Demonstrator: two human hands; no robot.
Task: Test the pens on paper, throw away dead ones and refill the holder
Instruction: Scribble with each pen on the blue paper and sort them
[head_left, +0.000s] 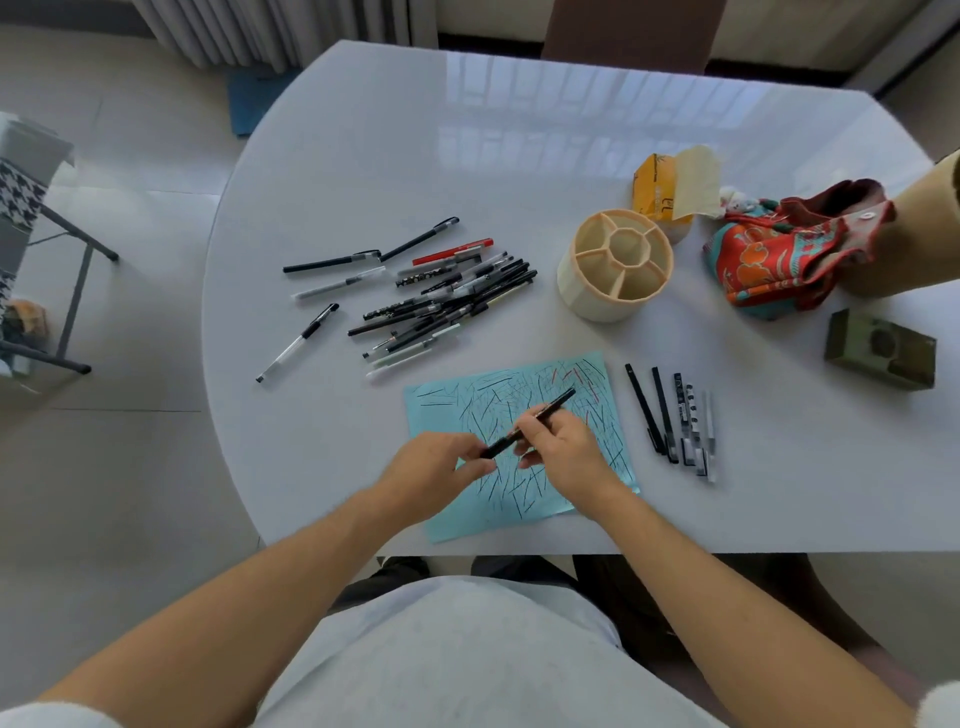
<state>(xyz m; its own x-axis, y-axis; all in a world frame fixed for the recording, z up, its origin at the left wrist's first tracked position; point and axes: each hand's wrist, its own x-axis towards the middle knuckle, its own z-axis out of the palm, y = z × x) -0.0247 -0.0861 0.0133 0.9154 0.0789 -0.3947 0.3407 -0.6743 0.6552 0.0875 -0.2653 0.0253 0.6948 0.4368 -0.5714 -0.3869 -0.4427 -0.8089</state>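
Observation:
A light blue sheet of paper (566, 384), covered in scribbled test lines, lies on the white table (363, 156) in front of me. Both my hands hover over it and hold one black pen (558, 402). My left hand (436, 467) grips its lower end, my right hand (561, 452) its middle. A heap of several pens (447, 301) lies behind the paper to the left. Several more pens (675, 421) lie in a row right of the paper. The beige round pen holder (615, 262), divided into compartments, stands with nothing in it behind the paper to the right.
A yellow carton (657, 189), a red patterned cloth bag (779, 254) and a small green box (880, 348) sit at the right. Another person's sleeve (924, 223) reaches in at the right edge. A folding stand (62, 249) is on the floor to the left.

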